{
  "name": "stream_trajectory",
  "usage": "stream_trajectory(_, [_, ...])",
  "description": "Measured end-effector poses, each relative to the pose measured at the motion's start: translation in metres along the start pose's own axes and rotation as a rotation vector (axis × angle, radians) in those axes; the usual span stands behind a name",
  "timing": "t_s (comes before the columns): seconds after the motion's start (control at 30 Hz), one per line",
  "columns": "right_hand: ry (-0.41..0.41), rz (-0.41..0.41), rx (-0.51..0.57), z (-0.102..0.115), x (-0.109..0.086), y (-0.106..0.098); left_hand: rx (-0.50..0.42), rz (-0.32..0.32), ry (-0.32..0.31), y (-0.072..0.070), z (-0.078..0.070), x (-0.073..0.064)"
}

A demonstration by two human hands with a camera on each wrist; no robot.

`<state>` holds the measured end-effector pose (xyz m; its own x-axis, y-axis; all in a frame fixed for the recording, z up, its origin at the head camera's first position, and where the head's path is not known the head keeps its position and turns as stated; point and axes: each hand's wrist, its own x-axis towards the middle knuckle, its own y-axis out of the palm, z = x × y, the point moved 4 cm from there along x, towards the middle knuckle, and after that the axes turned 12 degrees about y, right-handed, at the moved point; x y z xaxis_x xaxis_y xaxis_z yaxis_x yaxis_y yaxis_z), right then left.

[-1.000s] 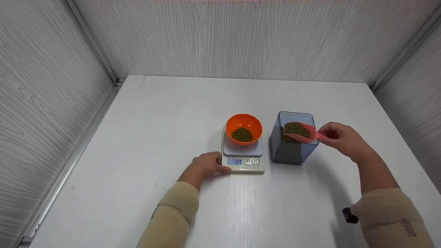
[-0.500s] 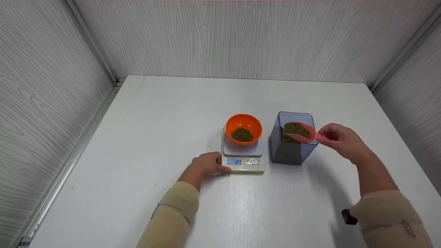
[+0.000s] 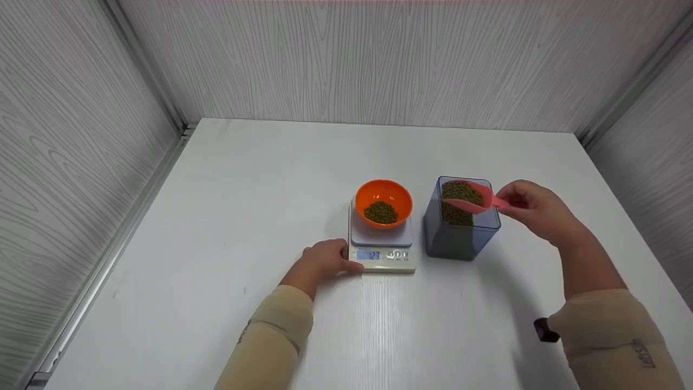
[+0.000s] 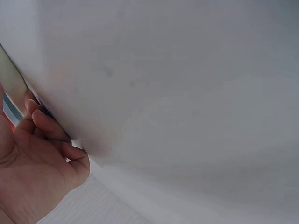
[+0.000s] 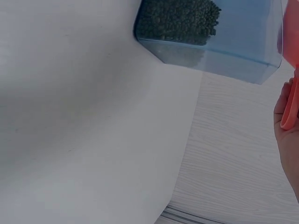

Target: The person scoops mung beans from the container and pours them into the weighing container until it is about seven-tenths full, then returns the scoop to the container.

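My right hand [image 3: 541, 214] pinches the handle of a pink scoop [image 3: 489, 200] filled with greenish-brown pellets, level over the mouth of a clear bluish square container [image 3: 452, 241]. More pellets fill part of that container. To its left a white digital kitchen scale [image 3: 385, 265] carries an orange bowl [image 3: 399, 196] with a small heap of pellets [image 3: 380, 212] at the bottom. My left hand [image 3: 325, 257] holds the scale's front left corner, thumb along the front edge. In the left wrist view its fingers [image 4: 49, 125] curl against the scale's side.
Everything stands on a white table [image 3: 243, 179] before a pale wood-grain back panel [image 3: 352, 65], with similar panels on both sides. A small black object [image 3: 546, 330] sticks out beside the right sleeve [image 3: 612, 330].
The right hand has raised the loaded scoop slightly, toward the back and left, so more pellets show beneath it in the container. The left hand, scale and bowl look unchanged.
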<state>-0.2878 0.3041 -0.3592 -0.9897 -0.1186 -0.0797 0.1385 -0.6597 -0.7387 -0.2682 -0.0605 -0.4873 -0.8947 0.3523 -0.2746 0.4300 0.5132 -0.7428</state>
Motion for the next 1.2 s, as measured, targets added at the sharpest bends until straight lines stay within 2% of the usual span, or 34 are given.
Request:
stream_trajectory(0.23, [0.029, 0.012, -0.013, 0.022, 0.009, 0.012, 0.005, -0.002, -0.011, 0.0, -0.001, -0.001])
stream_trajectory(0.53, [-0.015, 0.042, -0.031, 0.043, 0.019, 0.032, 0.034, 0.011, 0.007, -0.002, -0.003, -0.002])
stream_trajectory(0.7, [-0.002, 0.055, -0.046, 0.053, 0.023, 0.04, 0.019, 0.017, -0.013, -0.002, -0.003, -0.002])
stream_trajectory(0.83, [0.006, 0.069, -0.068, 0.06, 0.024, 0.044, 0.01, 0.016, -0.016, 0.0, -0.002, -0.001])
stream_trajectory(1.07, [-0.019, 0.07, -0.111, 0.067, 0.024, 0.046, 0.036, 0.009, 0.023, 0.0, 0.0, 0.001])
stream_trajectory(1.2, [-0.015, 0.062, -0.142, 0.07, 0.024, 0.046, 0.031, 0.009, 0.012, 0.0, 0.001, 0.001])
